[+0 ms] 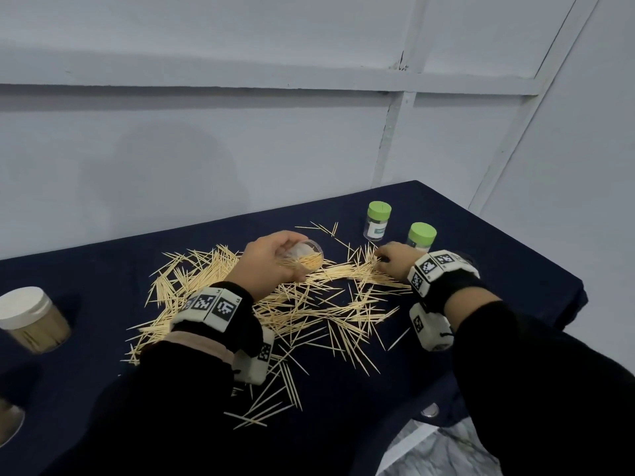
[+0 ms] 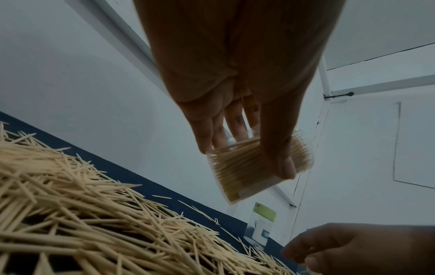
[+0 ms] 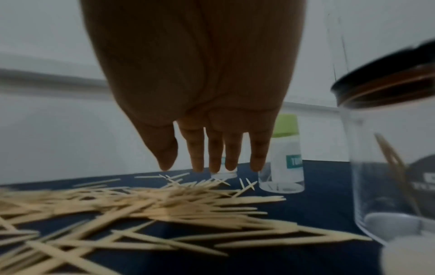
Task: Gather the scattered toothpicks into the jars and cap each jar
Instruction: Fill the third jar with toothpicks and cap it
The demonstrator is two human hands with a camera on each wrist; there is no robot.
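1. The left hand (image 1: pixel 271 257) is curled round a clear open jar (image 1: pixel 307 257) held on its side above the bench (image 1: pixel 481 235). The left wrist view shows its thumb across the jar's wall and its fingers (image 2: pixel 235 126) behind it. The jar (image 2: pixel 249 167) is packed with toothpicks lying along its length. Its mouth and base are hard to tell apart through the clear plastic.
2. The right hand (image 1: pixel 391 261) reaches down onto the scattered toothpicks (image 1: pixel 309 304). In the right wrist view its fingers (image 3: pixel 214 152) hang almost straight, tips just above the pile (image 3: pixel 164 201), holding nothing. From the head view the fingertips are hidden behind the knuckles.
3. The toothpicks cover the middle of the dark-clothed bench, thickest between the two hands.
4. Two green-capped jars (image 1: pixel 378 221) (image 1: pixel 421 237) stand upright at the far side. The nearer one is partly hidden by the right hand.
5. A jar with a dark lid (image 3: pixel 388 167) stands just right of the right hand, blurred and cut off by the frame edge. It holds a few toothpicks.
6. A white-lidded jar (image 1: pixel 32 319) stands at the left edge. Another object below it is cut off and cannot be identified.
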